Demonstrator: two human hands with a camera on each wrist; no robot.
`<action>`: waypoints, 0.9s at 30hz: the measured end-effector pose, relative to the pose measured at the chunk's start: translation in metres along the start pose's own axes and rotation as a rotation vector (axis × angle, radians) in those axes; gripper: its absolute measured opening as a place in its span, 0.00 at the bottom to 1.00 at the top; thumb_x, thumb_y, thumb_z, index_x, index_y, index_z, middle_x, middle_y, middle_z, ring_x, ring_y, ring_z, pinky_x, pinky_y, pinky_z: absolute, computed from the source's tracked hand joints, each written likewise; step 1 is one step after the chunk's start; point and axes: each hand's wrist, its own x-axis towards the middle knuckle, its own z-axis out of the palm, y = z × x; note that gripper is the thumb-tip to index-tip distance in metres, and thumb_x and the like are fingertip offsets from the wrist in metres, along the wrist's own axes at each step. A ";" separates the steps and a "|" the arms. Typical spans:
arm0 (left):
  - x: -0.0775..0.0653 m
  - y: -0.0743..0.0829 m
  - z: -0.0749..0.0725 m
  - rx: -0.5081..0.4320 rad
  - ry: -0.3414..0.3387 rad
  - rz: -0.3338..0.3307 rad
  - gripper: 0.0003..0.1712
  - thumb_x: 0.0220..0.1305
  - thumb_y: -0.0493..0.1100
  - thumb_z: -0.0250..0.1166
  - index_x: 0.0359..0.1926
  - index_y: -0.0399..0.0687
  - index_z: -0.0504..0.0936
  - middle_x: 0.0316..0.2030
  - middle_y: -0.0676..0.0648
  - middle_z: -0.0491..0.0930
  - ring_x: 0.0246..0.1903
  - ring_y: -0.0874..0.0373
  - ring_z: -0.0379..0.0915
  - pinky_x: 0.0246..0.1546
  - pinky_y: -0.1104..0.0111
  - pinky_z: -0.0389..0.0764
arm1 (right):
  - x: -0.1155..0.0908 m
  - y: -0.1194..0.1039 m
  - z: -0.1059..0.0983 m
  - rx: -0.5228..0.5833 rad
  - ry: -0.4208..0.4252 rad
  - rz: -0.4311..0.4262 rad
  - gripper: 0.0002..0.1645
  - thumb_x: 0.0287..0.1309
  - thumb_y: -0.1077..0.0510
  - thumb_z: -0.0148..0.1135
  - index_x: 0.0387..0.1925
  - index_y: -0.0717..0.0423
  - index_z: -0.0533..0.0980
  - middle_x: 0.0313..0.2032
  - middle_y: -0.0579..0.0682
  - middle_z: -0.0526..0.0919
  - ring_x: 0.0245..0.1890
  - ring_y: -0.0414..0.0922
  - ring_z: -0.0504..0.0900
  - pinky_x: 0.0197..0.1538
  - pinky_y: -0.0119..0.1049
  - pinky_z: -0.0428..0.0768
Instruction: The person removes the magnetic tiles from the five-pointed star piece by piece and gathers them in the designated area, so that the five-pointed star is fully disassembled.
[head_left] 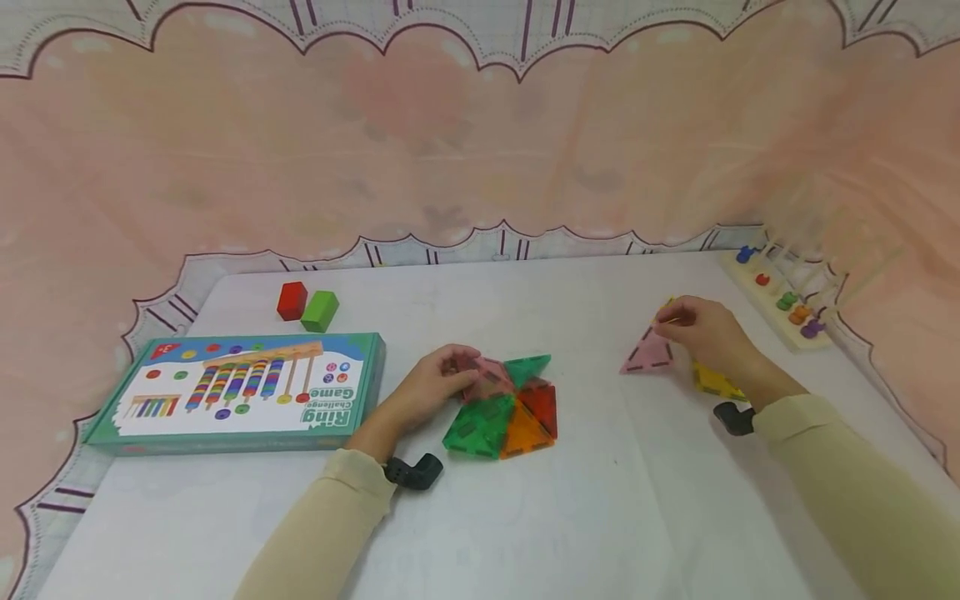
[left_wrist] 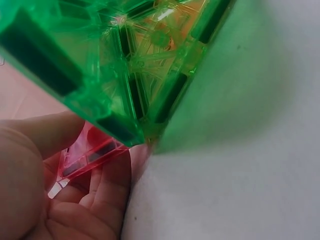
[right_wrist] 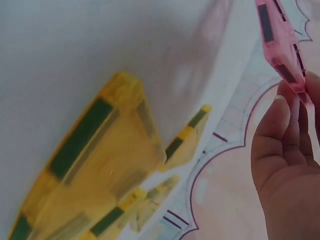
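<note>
My left hand [head_left: 435, 383] grips a pink magnetic tile [left_wrist: 95, 150] at the left side of a cluster of joined tiles. In that cluster are a large green tile [head_left: 480, 427], an orange tile [head_left: 527, 432], a red tile [head_left: 542, 407] and a smaller green tile [head_left: 528, 367]. Off to the right, my right hand [head_left: 701, 332] pinches a pink triangular tile [head_left: 647, 352] by its upper corner. Yellow tiles [right_wrist: 107, 150] lie beneath and beside that hand, partly hidden by it in the head view.
A Ring Challenge Game box [head_left: 240, 392] lies at the left. Behind it are a red block [head_left: 292, 301] and a green block [head_left: 321, 311]. At the far right stands a pegged wooden base [head_left: 776, 304] with small coloured pieces. Patterned cloth surrounds the white table [head_left: 585, 517].
</note>
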 end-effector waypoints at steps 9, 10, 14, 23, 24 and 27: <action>-0.005 0.001 0.002 0.021 0.006 -0.017 0.17 0.59 0.45 0.60 0.50 0.54 0.73 0.38 0.48 0.74 0.38 0.53 0.69 0.40 0.65 0.71 | 0.020 0.003 0.019 -0.114 -0.098 0.055 0.20 0.60 0.56 0.53 0.55 0.50 0.70 0.51 0.57 0.70 0.51 0.55 0.67 0.48 0.49 0.71; -0.005 0.000 0.003 0.020 0.005 -0.018 0.17 0.59 0.45 0.60 0.50 0.54 0.72 0.38 0.48 0.74 0.37 0.53 0.69 0.40 0.65 0.71 | 0.021 0.003 0.020 -0.112 -0.114 0.065 0.21 0.60 0.55 0.52 0.56 0.50 0.69 0.52 0.57 0.70 0.51 0.55 0.66 0.48 0.49 0.71; -0.005 0.001 0.002 0.024 0.004 -0.013 0.18 0.59 0.46 0.60 0.51 0.54 0.72 0.38 0.48 0.74 0.37 0.53 0.69 0.39 0.65 0.72 | 0.023 -0.001 0.028 -0.089 -0.173 0.098 0.28 0.55 0.45 0.57 0.56 0.49 0.67 0.51 0.56 0.70 0.49 0.53 0.68 0.49 0.49 0.69; -0.003 0.001 0.001 -0.003 0.000 0.002 0.18 0.60 0.46 0.60 0.51 0.51 0.71 0.39 0.46 0.73 0.37 0.52 0.69 0.40 0.65 0.72 | 0.020 0.001 0.041 -0.294 -0.177 -0.086 0.41 0.46 0.44 0.66 0.61 0.52 0.64 0.40 0.50 0.73 0.39 0.47 0.67 0.41 0.39 0.68; -0.002 0.001 0.001 -0.004 -0.003 0.004 0.18 0.60 0.46 0.60 0.52 0.51 0.71 0.39 0.46 0.73 0.37 0.52 0.69 0.40 0.65 0.72 | 0.019 0.004 0.039 -0.305 -0.177 -0.093 0.40 0.46 0.45 0.66 0.61 0.53 0.64 0.39 0.50 0.73 0.39 0.47 0.66 0.39 0.39 0.67; 0.000 0.001 0.001 -0.011 -0.009 0.011 0.19 0.60 0.45 0.59 0.52 0.50 0.71 0.39 0.45 0.73 0.37 0.52 0.69 0.40 0.65 0.71 | 0.016 0.011 0.030 -0.328 -0.180 -0.083 0.39 0.47 0.46 0.66 0.60 0.54 0.66 0.38 0.52 0.72 0.39 0.48 0.67 0.38 0.38 0.67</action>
